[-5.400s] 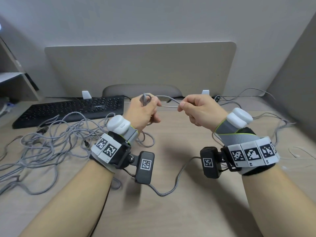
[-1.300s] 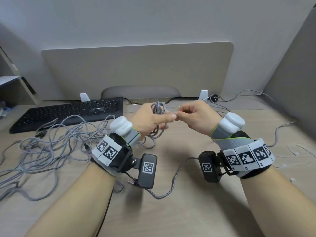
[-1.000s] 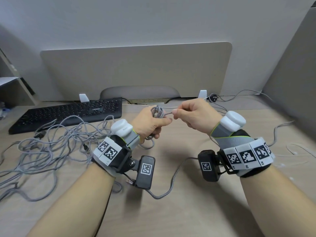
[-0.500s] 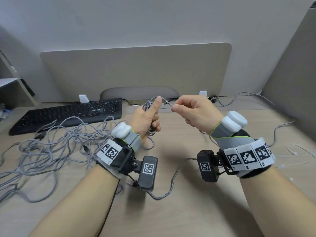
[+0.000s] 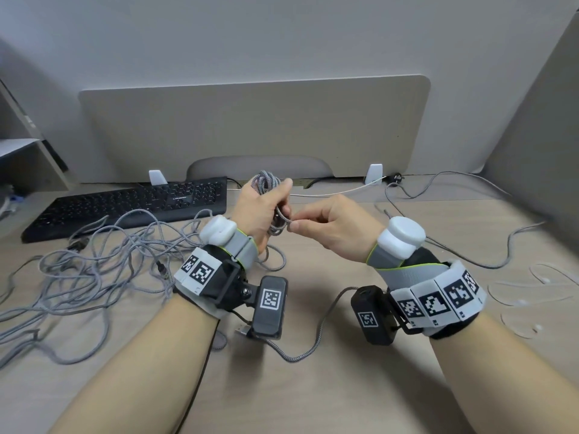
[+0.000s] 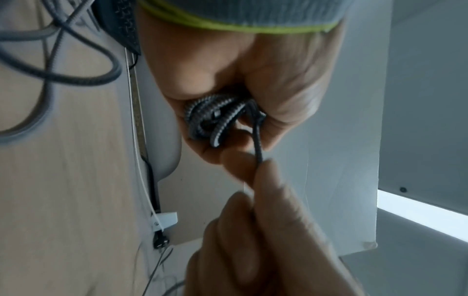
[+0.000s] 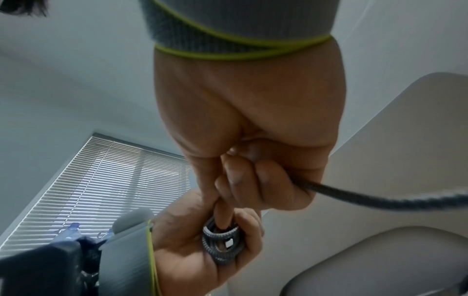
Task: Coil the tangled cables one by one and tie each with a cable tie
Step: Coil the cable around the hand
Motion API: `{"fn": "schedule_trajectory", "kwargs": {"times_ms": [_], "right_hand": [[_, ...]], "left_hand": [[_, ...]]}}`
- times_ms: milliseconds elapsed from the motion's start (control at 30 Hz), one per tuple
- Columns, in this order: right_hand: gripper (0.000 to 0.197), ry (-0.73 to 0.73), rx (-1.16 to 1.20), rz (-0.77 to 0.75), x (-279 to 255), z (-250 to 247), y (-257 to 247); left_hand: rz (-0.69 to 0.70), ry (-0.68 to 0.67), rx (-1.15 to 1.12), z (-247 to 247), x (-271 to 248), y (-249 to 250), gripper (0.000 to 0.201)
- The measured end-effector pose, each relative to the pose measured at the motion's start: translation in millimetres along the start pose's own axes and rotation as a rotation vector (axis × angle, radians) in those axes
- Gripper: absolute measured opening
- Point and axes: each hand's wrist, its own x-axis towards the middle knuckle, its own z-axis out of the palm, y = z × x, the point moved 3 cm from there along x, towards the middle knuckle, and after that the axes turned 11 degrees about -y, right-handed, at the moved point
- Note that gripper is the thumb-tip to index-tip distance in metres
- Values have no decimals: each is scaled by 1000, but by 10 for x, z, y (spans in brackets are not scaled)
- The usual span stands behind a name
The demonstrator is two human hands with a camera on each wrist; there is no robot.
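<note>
My left hand (image 5: pixel 266 208) is raised above the desk, its fingers curled round a small coil of grey braided cable (image 5: pixel 265 183). The same coil (image 6: pixel 212 120) shows in the left wrist view, and the coil (image 7: pixel 222 240) sits in the palm in the right wrist view. My right hand (image 5: pixel 326 227) pinches the cable's free strand (image 5: pixel 283 220) right beside the coil. From under that hand the strand (image 7: pixel 367 196) trails away. A tangled heap of grey cables (image 5: pixel 78 270) lies at the left of the desk.
A black keyboard (image 5: pixel 125 205) lies at the back left. Several clear cable ties (image 5: pixel 529 296) lie at the right on the desk (image 5: pixel 344 386). More grey cable (image 5: pixel 501 258) runs along the right side, and a beige divider panel (image 5: pixel 250 126) stands behind.
My right hand has dropped from the coil's top to its lower side, carrying the strand down round it. The left hand has turned and the coil has grown.
</note>
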Motion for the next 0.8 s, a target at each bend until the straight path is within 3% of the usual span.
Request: {"fn": "schedule_trajectory", "kwargs": {"times_ms": [300,467,700,800], "right_hand": [[21,36,12,175,-44,-249,248],[18,25,-47,215,-44,-269,299],[17,104,-20,171,-84,-366,234],[18,117,12,123,-93,-363,178]], "left_hand": [[81,76,-82,-328,24,428,40],[71,-23,-65,-249,-10,429,39],[-122,-258,236,160,-125,144,29],[-97,-299,409,229,-133,64,26]]}}
